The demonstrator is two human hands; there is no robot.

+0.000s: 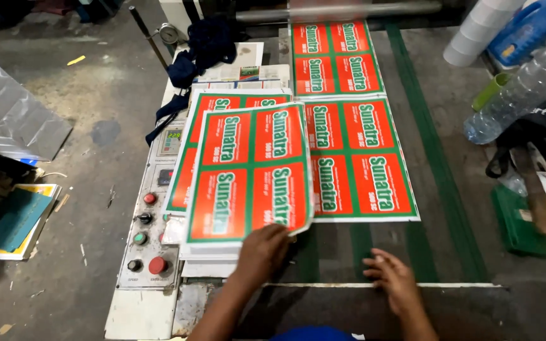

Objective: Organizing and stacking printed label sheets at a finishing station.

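Observation:
My left hand grips the near edge of a printed sheet with four orange-red panels framed in green, and holds it lifted and tilted over a stack of like sheets. My right hand rests flat with fingers spread on the grey machine bed, holding nothing. Just beyond it lies another printed sheet on the bed, and a further one comes from the roller at the back.
A control panel with red and green buttons sits left of the stack. A dark blue cloth lies behind it. At the right are a clear plastic bottle, stacked white cups and a green box. Foil sheet lies on the floor.

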